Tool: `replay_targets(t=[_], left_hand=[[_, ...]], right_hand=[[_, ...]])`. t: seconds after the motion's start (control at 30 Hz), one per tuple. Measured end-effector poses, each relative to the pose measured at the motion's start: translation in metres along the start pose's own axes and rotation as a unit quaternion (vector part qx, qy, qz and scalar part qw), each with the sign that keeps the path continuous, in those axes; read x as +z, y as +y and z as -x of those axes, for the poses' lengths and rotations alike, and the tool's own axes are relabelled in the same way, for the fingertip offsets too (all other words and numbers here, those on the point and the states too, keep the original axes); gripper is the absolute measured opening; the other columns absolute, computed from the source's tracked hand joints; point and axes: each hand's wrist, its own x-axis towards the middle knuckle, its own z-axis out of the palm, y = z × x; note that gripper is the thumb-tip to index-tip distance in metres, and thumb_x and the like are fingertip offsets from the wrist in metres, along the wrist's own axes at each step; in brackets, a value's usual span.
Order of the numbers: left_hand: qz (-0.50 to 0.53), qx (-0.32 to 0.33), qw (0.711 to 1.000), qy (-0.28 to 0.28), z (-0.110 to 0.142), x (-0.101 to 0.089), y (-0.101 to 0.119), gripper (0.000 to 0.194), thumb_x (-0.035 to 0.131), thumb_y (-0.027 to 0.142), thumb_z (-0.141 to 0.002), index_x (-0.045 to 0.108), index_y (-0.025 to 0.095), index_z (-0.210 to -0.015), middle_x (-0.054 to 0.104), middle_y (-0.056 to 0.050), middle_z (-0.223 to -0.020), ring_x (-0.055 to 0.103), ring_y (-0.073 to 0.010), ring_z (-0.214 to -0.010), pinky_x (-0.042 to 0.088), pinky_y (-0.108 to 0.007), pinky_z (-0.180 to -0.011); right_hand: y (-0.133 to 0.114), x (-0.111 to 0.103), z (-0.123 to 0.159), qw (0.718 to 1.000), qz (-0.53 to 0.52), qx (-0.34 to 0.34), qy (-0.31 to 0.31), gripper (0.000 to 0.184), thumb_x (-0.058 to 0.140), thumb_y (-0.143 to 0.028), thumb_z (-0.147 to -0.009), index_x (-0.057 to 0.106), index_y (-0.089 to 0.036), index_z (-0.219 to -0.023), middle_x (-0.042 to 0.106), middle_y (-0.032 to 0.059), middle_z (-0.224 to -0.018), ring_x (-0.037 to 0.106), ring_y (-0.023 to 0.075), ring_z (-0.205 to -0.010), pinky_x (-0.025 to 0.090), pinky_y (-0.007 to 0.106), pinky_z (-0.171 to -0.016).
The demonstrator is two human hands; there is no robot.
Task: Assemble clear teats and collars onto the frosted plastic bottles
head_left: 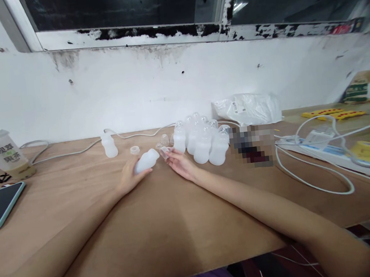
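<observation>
White bottle (147,161) lay tilted in your left hand (130,177), neck toward your right; left fingers wrapped its body over counter (149,235). Your right hand (181,163) pinched small translucent part (164,152) in narrowed fingers, near bottle's neck. White ring (134,150) sat just beyond your left hand; separate bottle (109,146) stood upright farther left. Dome-topped bottles (202,147) clustered beyond your right hand, plastic bag (250,108) behind. Cup (8,155) and phone (2,208) sat far left.
</observation>
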Motion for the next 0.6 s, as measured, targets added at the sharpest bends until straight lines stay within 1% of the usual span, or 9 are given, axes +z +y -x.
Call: replay_targets(t=[0.1, 0.23, 0.33, 0.4, 0.47, 0.53, 0.6], left_hand=[[-0.001, 0.009, 1.0, -0.012, 0.0, -0.002, 0.001, 0.051, 0.051, 0.049, -0.067, 0.045, 0.018, -0.108, 0.055, -0.005, -0.102, 0.051, -0.0206, -0.093, 0.039, -0.032, -0.08], [-0.006, 0.008, 1.0, -0.016, 0.0, -0.002, 0.003, 0.051, 0.051, 0.049, -0.067, 0.046, 0.019, -0.108, 0.056, -0.005, -0.103, 0.051, -0.021, -0.094, 0.039, -0.033, -0.081], [0.0, 0.007, 1.0, -0.016, 0.001, -0.002, 0.003, 0.054, 0.053, 0.05, -0.064, 0.046, 0.02, -0.109, 0.056, -0.005, -0.103, 0.051, -0.0212, -0.094, 0.039, -0.033, -0.081], [0.007, 0.013, 1.0, -0.014, 0.002, -0.003, 0.002, 0.054, 0.054, 0.049, -0.064, 0.046, 0.02, -0.109, 0.057, -0.004, -0.102, 0.053, -0.0203, -0.092, 0.04, -0.032, -0.08], [0.001, 0.021, 1.0, -0.009, 0.004, -0.005, 0.0, 0.052, 0.054, 0.049, -0.064, 0.047, 0.021, -0.107, 0.057, -0.003, -0.101, 0.053, -0.0197, -0.091, 0.041, -0.03, -0.078], [-0.016, 0.032, 0.999, -0.01, 0.006, -0.008, -0.002, 0.051, 0.054, 0.05, -0.064, 0.049, 0.023, -0.107, 0.057, -0.003, -0.102, 0.053, -0.0196, -0.092, 0.041, -0.029, -0.078], [-0.029, 0.043, 0.998, -0.018, 0.009, -0.012, -0.003, 0.05, 0.053, 0.05, -0.064, 0.051, 0.025, -0.107, 0.057, -0.002, -0.102, 0.053, -0.0193, -0.09, 0.041, -0.028, -0.076]], right_hand=[[0.0, 0.0, -0.001, 1.0, -0.019, 0.003, -0.004, 0.022, 0.06, -0.016, -0.062, 0.053, -0.018, -0.083, 0.059, 0.0014, -0.096, 0.053, 0.011, -0.092, 0.041, 0.023, -0.077], [0.001, 0.0, -0.001, 1.0, -0.029, 0.005, -0.005, 0.027, 0.06, -0.014, -0.062, 0.052, -0.019, -0.088, 0.059, 0.0017, -0.095, 0.054, 0.0113, -0.091, 0.041, 0.025, -0.08], [0.001, 0.001, 0.001, 1.0, -0.004, -0.005, -0.018, 0.03, 0.061, -0.015, -0.061, 0.052, -0.019, -0.089, 0.059, 0.0012, -0.093, 0.054, 0.0115, -0.087, 0.042, 0.026, -0.08], [0.0, 0.002, 0.003, 0.998, 0.04, -0.02, -0.049, 0.035, 0.062, -0.015, -0.06, 0.052, -0.02, -0.092, 0.058, 0.0006, -0.093, 0.054, 0.0115, -0.086, 0.042, 0.026, -0.079], [-0.001, 0.003, 0.007, 0.99, 0.103, -0.04, -0.091, 0.041, 0.064, -0.016, -0.059, 0.052, -0.022, -0.097, 0.056, 0.0008, -0.096, 0.053, 0.0119, -0.088, 0.042, 0.027, -0.081], [-0.003, 0.001, 0.01, 0.972, 0.184, -0.064, -0.132, 0.043, 0.065, -0.016, -0.058, 0.053, -0.022, -0.099, 0.053, 0.0019, -0.102, 0.05, 0.0128, -0.093, 0.04, 0.028, -0.082], [-0.005, -0.001, 0.013, 0.944, 0.265, -0.093, -0.171, 0.041, 0.065, -0.017, -0.058, 0.054, -0.021, -0.097, 0.05, 0.0032, -0.107, 0.047, 0.0142, -0.098, 0.041, 0.028, -0.081]])
